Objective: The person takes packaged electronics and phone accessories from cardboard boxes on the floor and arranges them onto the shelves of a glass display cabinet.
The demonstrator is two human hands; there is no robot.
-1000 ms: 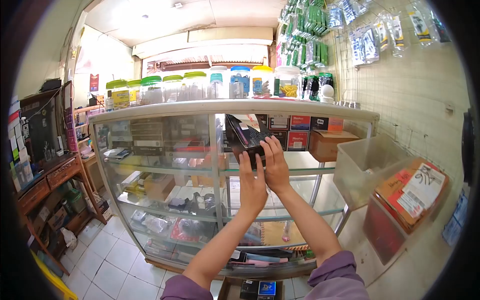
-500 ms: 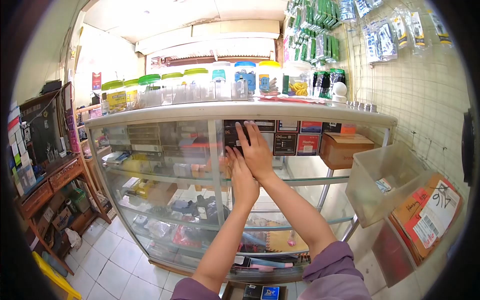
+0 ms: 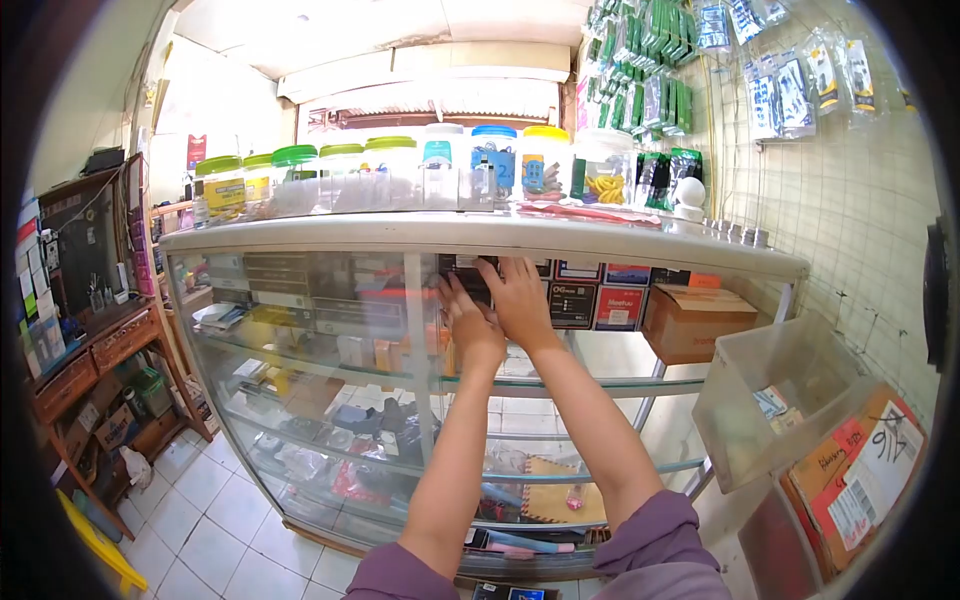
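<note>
Black oblong cardboard boxes [image 3: 467, 279] beyond the grip are seemingly steadied by left hand [image 3: 473, 332] and right hand [image 3: 519, 301], both partly spread; pinching cannot be told; level pressure seems required.

head | left hand [image 3: 472, 328] and right hand [image 3: 521, 303] side by side, against black boxes [image 3: 467, 277] high in glass cabinet [image 3: 480, 233] | carton [image 3: 697, 328] right of boxes | lidded jars [image 3: 391, 170] lined along cabinet top | plastic bin [image 3: 738, 425] beside cabinet's right end
</note>
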